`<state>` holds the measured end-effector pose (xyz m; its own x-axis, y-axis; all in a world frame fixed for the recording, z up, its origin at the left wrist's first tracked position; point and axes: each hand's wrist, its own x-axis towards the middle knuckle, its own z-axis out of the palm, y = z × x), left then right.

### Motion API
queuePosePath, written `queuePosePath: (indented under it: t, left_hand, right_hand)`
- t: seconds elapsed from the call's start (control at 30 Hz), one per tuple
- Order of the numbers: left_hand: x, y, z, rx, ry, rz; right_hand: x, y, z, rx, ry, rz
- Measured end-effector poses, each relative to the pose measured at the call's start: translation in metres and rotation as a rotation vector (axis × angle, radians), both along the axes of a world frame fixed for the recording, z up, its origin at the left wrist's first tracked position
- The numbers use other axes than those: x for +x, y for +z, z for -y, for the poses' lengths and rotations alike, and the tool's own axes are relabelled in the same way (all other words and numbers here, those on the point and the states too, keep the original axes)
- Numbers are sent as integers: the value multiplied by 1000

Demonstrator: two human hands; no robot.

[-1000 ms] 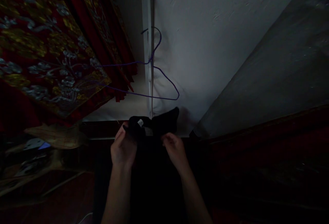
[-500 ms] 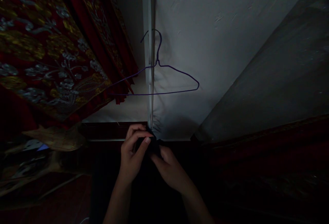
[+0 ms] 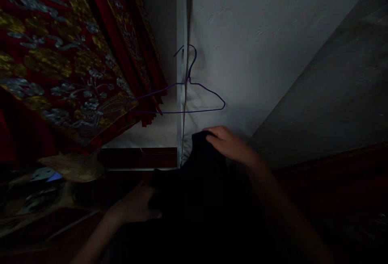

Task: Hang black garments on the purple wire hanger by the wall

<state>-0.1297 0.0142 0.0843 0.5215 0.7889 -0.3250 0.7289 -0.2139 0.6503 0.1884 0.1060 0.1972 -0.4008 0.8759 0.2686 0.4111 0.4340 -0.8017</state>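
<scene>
A black garment (image 3: 200, 175) is spread between my two hands, its curved neckline facing up; its lower part merges into the dark. My right hand (image 3: 222, 141) grips its upper right shoulder, fingers behind the cloth. At the left shoulder, lower down, my left hand (image 3: 138, 203) is closed on the fabric, the thumb in front. Above the garment, apart from both hands, a thin purple wire hanger (image 3: 209, 88) hangs bare, its hook over a narrow pale upright strip (image 3: 182, 13). The hanger's left end overlaps the red cloth in view.
At the left hangs a red curtain-like cloth (image 3: 54, 60) with gold and silver embroidery. A carved wooden piece (image 3: 74, 167) stands below it. Behind is a pale wall (image 3: 242, 34); a grey slanted surface (image 3: 327, 82) borders it on the right. The lower area is very dark.
My hands have moved apart, the right up and rightward, the left down and leftward. The black garment, bunched between them before, is now spread open. The hanger still hangs in place.
</scene>
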Motion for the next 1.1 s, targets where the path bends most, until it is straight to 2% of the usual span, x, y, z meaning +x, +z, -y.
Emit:
queuePosePath:
  t: [0.07, 0.13, 0.23, 0.33, 0.47, 0.63, 0.73, 0.83, 1.0, 1.03, 1.1]
  left_hand:
    - [-18, 13, -10, 64, 80, -38]
    - [-30, 24, -20, 143, 146, -63]
    - [-40, 37, -36, 282, 237, -104]
    - [-47, 46, -55, 326, 291, -45]
    - [-57, 63, -82, 304, 354, 165]
    - [-49, 107, -110, 268, 192, 240]
    - [-34, 138, -115, 377, 117, 286]
    - [-14, 162, -113, 532, 84, 378]
    - [30, 180, -111, 680, 107, 573]
    - [37, 181, -113, 693, 114, 607]
    - [44, 181, -116, 692, 125, 642]
  right_hand:
    - [-6, -3, -31, 131, -93, -96]
    - [-14, -14, -61, 190, -193, -187]
    - [-22, -35, -96, 175, -316, -243]
    - [-17, -51, -106, 111, -335, -241]
    - [16, -52, -87, 80, -308, -230]
    - [55, -29, -54, 24, -258, -160]
    - [60, -18, -41, 14, -279, -121]
    - [55, -15, -30, -3, -260, -98]
    - [41, -20, -12, 39, -156, -120]
    - [41, -21, -9, 84, -174, -130]
    - [48, -20, -8, 225, -307, -183]
